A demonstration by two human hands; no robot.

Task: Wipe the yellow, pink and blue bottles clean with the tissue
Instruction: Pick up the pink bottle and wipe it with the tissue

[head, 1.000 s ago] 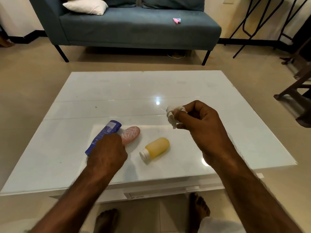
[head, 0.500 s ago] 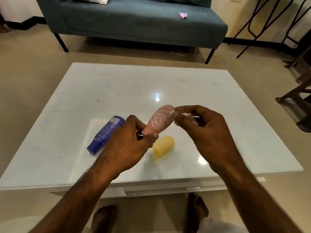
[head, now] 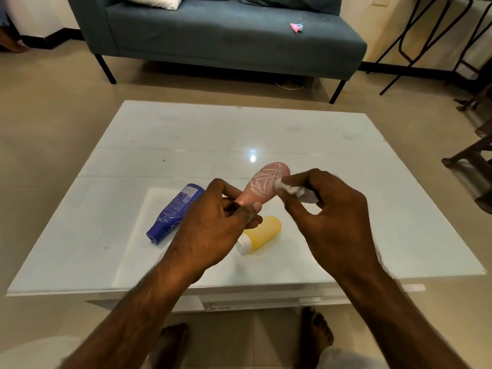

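My left hand (head: pixel 213 225) holds the pink bottle (head: pixel 263 185) by its neck, tilted up to the right above the table; white scribble marks cover its body. My right hand (head: pixel 327 209) pinches a crumpled white tissue (head: pixel 291 189) against the bottle's right side. The blue bottle (head: pixel 174 213), also marked with white lines, lies on the white glass table (head: pixel 372 209) to the left of my hands. Below the pink bottle lies the yellow bottle (head: pixel 262 234) with its white cap toward me, partly hidden by my left hand.
A blue-grey sofa (head: pixel 226 38) stands beyond the table with a small pink object (head: pixel 296 27) on its seat. Dark chair legs (head: pixel 468 155) are at the right. My bare feet (head: pixel 314 334) show under the table's near edge.
My left hand picked the pink bottle up off the table and raised it. My right hand brought the tissue against the bottle's side.
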